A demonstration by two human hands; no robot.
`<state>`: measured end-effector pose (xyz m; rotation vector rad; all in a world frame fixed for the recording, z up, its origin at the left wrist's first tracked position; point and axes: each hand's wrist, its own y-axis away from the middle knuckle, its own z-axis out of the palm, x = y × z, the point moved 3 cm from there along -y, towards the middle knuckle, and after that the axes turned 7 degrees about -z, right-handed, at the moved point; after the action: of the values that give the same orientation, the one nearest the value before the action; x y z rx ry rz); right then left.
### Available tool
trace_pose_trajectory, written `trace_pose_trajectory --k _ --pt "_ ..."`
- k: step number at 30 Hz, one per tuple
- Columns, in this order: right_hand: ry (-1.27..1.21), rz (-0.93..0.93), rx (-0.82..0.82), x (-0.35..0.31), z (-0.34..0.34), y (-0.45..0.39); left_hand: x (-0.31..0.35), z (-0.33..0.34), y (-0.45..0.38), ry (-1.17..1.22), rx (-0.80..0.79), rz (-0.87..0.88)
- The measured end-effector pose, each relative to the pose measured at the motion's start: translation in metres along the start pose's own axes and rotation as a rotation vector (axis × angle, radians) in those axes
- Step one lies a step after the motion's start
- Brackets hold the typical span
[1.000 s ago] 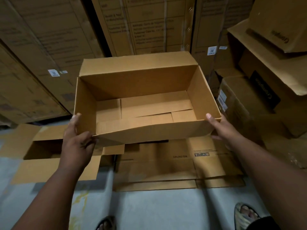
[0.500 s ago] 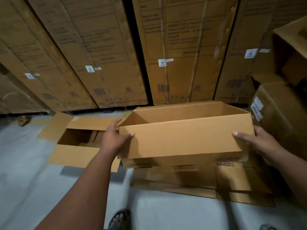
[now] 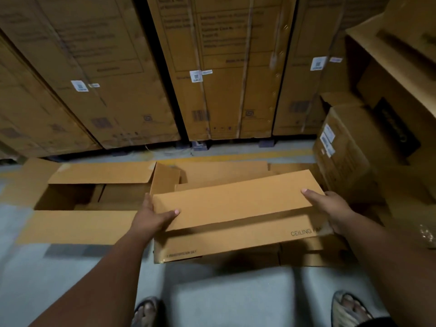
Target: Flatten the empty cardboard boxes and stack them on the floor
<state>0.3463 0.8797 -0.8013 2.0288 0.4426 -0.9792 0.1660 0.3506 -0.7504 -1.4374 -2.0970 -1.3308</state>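
Your left hand (image 3: 151, 218) and right hand (image 3: 330, 208) clasp the ends of the collapsed plain brown cardboard box (image 3: 236, 201), lowering it onto the flattened brown stack (image 3: 236, 241), while the open brown carton (image 3: 94, 197) beside it looks yet unflattened.

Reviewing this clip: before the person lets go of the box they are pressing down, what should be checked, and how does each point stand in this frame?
1. Both hands on the box: ok. Left hand grips the left end of the flattened box, right hand the right end.
2. Box fully collapsed: ok, no open cavity shows.
3. Box over the stack of flat cardboard: ok, flat sheets show beneath it.
4. Box lying level on the stack: cannot tell, its near edge looks raised.
5. Feet clear: ok, the sandalled foot stands nearer the camera than the stack.
6. More boxes left: not ok, the open box to the left is unflattened.
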Motion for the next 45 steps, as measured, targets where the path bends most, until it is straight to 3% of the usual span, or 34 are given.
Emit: trace_pose_trajectory --k 2,4,12,18,24,29,36,41,45 --pt "0.044 0.038 -0.004 0.007 0.006 0.008 -0.015 0.009 0.001 0.02 0.076 -0.057" --pt "0.049 0.106 -0.049 0.014 0.014 0.014 -0.03 0.021 -0.002 -0.004 0.051 -0.089" --pt "0.005 0.257 -0.143 0.013 0.03 0.013 -0.046 0.05 -0.042 -0.342 0.021 -0.092" --pt "0.029 0.194 -0.185 0.032 0.023 -0.02 -0.051 0.038 -0.056 -0.211 0.106 0.003" --pt "-0.037 0.253 -0.209 0.029 0.016 -0.017 -0.067 0.053 -0.041 -0.474 -0.257 0.301" --pt "0.01 0.159 -0.252 0.02 0.01 -0.011 -0.051 0.067 -0.039 -0.542 -0.165 0.269" --pt "0.001 -0.055 -0.345 -0.014 -0.018 0.017 -0.006 0.022 -0.024 -0.331 -0.239 0.289" --pt "-0.088 -0.181 -0.318 -0.05 -0.056 0.029 0.013 -0.001 0.002 -0.171 -0.251 0.254" --pt "0.025 -0.214 -0.266 -0.049 -0.064 0.03 0.037 -0.004 0.024 0.01 -0.206 0.264"
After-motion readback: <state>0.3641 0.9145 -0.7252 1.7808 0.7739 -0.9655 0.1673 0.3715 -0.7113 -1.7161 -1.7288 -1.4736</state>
